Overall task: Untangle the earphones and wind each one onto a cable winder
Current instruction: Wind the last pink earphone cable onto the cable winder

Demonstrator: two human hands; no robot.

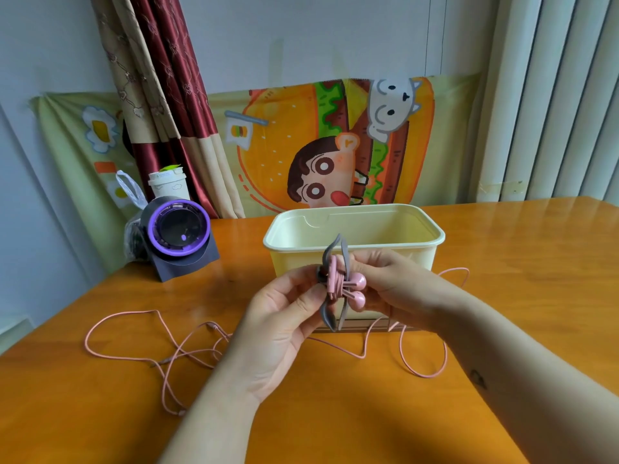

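Note:
A grey cable winder (327, 316) is held upright above the table, in front of the yellow box. Pink earphone cord is wound round its middle, and two pink earbuds (357, 290) stick out to its right. My left hand (284, 316) pinches the winder from the left side. My right hand (392, 283) holds it from the right, fingers curled behind the earbuds. Loose pink earphone cable (140, 333) lies in loops on the orange table (335, 413), both left of my left arm and between my arms towards the right.
An open pale yellow plastic box (355, 234) stands just behind my hands. At the back left sit a grey device with a purple ring (179, 234), a plastic bag (132, 202) and a white lidded cup (168, 183). A cartoon cloth and curtains hang behind.

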